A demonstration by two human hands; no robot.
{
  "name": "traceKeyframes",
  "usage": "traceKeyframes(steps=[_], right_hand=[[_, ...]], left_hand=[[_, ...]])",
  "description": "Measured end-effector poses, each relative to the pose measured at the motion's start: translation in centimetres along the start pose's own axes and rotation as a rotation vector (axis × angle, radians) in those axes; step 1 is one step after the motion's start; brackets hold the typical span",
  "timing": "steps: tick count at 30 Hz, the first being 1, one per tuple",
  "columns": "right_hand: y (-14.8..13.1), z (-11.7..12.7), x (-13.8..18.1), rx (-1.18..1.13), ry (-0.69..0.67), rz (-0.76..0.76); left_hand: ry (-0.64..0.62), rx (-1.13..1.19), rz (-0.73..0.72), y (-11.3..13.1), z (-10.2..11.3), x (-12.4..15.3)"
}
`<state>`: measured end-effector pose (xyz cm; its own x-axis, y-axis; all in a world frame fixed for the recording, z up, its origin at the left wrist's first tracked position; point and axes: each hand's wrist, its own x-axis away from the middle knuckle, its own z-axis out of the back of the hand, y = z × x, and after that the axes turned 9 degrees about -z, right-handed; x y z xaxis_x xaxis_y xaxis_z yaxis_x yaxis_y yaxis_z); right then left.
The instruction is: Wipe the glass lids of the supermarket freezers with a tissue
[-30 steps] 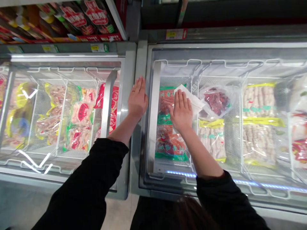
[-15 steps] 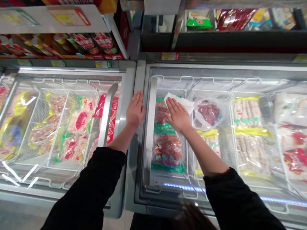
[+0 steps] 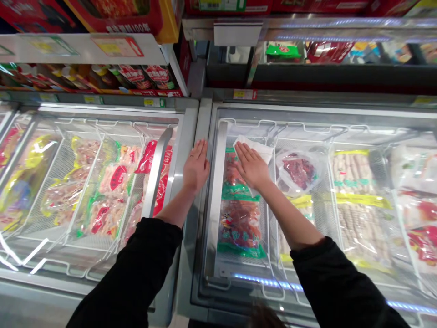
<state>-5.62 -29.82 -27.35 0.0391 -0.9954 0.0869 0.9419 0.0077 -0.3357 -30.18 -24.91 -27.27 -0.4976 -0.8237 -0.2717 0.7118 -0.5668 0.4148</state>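
A person in black sleeves [image 3: 133,269] lays the right hand [image 3: 251,167] palm-down over a white cloth [image 3: 263,148] on the glass lid [image 3: 322,223] of a supermarket chest freezer [image 3: 307,110], its fingers straight, close together and flat on the cloth rather than curled around it; a free stretch of the cloth shows at 1 o'clock from the hand. At 9 o'clock from it, the left hand [image 3: 196,167], a ring on one finger, rests on the grey frame [image 3: 204,120] where two freezers meet, fingers extended, side by side and holding nothing. Under the glass, a green-ended meat packet [image 3: 241,223] lies near 6 o'clock from the cloth, and a clear bag of dark red meat [image 3: 298,171] between 3 and 4 o'clock. A silver handle [image 3: 157,175] stands at 9 o'clock from the left hand, shelved bottles [image 3: 99,75] at 10 o'clock.
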Motion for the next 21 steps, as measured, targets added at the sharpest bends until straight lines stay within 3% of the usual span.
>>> traceKeyframes(steps=[3,6,8,11,15,18,21], right_hand=[[-0.6,-0.2,-3.9,-0.012,0.035,-0.13],[-2.6,-0.6,-6.3,-0.029,0.028,-0.126],[-3.5,-0.6,-5.6,-0.028,-0.007,-0.042],[-3.2,-0.4,-2.0,-0.029,-0.046,0.08],[-0.7,0.4,0.2,-0.019,-0.015,0.0],[0.2,1.1,-3.3,0.017,0.006,-0.161],[-0.9,1.4,-8.3,0.043,-0.009,-0.261]], left_hand=[[0.013,-0.005,-0.006,0.0,-0.1,0.1],[0.025,0.0,-0.012,0.0,-0.1,0.1],[0.024,0.0,-0.021,0.0,0.0,0.2],[0.023,0.009,-0.029,0.0,0.1,0.3],[0.03,0.033,-0.027,-0.1,0.0,0.3],[0.012,0.03,-0.015,-0.1,0.1,0.2],[-0.006,0.025,0.006,0.1,0.3,0.1]])
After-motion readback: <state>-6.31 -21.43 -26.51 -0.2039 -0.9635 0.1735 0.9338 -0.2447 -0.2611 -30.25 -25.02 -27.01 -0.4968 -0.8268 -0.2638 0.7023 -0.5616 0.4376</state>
